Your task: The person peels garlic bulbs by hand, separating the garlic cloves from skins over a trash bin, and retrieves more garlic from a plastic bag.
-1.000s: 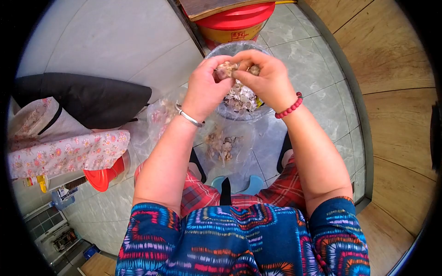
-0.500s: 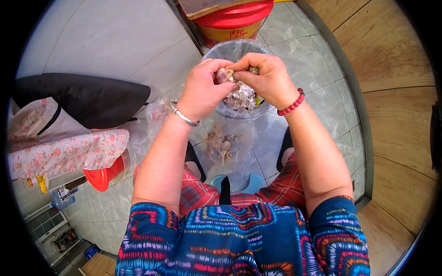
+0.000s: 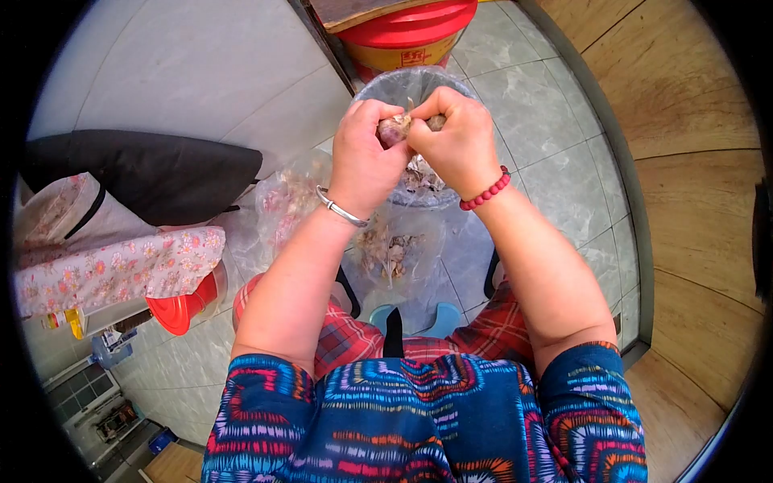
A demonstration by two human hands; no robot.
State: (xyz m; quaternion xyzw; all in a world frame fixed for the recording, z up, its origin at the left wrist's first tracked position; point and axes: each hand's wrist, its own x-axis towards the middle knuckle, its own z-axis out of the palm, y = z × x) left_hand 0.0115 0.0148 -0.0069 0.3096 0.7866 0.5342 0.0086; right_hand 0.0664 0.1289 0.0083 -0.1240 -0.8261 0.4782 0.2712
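Observation:
Over the lined bin, my left hand is closed around a purple-white garlic bulb. The thumb and forefinger of my right hand pinch at the bulb's papery side, touching the left fingertips. A second brownish garlic piece shows within the curled right fingers; its full shape is hidden. Papery skins lie in the bin below. Between my feet, a clear plastic bag on the floor holds garlic pieces and loose skins.
A red-lidded bucket stands beyond the bin. Wooden panels curve along the right. On the left are a black cover, a floral cloth and a red basin. Another clear bag lies left of the bin.
My right hand has turned and drawn inward, its fingers curling tighter against the bulb. The left wrist has shifted slightly right. The garlic stays in hand.

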